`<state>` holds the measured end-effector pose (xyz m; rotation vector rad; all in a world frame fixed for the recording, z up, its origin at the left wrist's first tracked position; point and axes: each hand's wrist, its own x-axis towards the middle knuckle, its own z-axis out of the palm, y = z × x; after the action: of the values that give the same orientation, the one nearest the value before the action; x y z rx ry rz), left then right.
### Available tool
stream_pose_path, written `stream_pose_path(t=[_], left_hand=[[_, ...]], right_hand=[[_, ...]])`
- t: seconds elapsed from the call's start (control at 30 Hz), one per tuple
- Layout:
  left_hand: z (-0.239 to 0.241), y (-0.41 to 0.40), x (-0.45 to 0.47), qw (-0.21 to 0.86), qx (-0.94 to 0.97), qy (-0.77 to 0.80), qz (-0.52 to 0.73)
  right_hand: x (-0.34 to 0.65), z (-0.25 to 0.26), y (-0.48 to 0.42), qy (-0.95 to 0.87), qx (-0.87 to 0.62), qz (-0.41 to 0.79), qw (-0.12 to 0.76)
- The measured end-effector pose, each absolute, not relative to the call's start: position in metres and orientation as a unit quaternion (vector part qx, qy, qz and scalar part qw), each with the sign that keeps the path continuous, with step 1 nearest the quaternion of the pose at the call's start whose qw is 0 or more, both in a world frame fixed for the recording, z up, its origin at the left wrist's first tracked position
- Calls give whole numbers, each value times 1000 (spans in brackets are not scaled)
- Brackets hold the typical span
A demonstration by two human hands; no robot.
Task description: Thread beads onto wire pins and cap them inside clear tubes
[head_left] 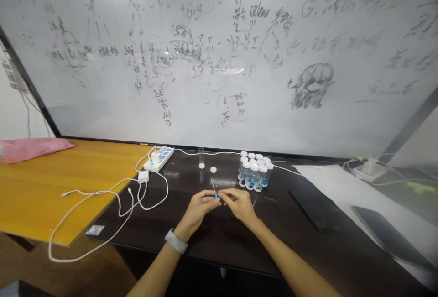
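Observation:
Over the front part of the dark table, my left hand (201, 203) and my right hand (240, 202) meet, fingertips pinched together. Between them is a small shiny blue piece (216, 195), with a thin pale stick (213, 184) pointing up and away from it. Both hands touch the blue piece; its exact kind is too small to tell. Beyond the fingers lies a loose white cap (213, 169). A clear tube (201, 153) stands upright with a white end (201, 166) at its bottom. Right of these stand several white-capped clear vials (253, 174) with blue and green shiny pieces inside.
A white power strip (159, 158) with a charger and loose white cables (99, 193) occupies the left side. To the right lie a black flat device (313, 209), a dark tablet-like slab (388, 233) and white paper (337, 192). A whiteboard (205, 119) rises behind the table.

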<state>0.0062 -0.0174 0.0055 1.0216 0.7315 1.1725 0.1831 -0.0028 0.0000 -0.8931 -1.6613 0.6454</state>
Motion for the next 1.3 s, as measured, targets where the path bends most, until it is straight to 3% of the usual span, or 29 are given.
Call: stream_pose_path(t=[0.57,0.8,0.97,1.1,1.3], left_hand=[[10,-18,4,707,425,297,481],[10,-18,5,659,439,316,523],[8,-18,6,639,454,326,528],[7,-18,6,639,461,323,524],[5,-16,6,646,454,312,529]], right_hand=[[194,11,-6,-794,-326,166,486],[193,12,-7,-838,-287,99,454],[188,7,-6,-802,-339,85,485],[182,5,-7,-758,-376,116,520],[178,8,-9,-718,-357,265,535]])
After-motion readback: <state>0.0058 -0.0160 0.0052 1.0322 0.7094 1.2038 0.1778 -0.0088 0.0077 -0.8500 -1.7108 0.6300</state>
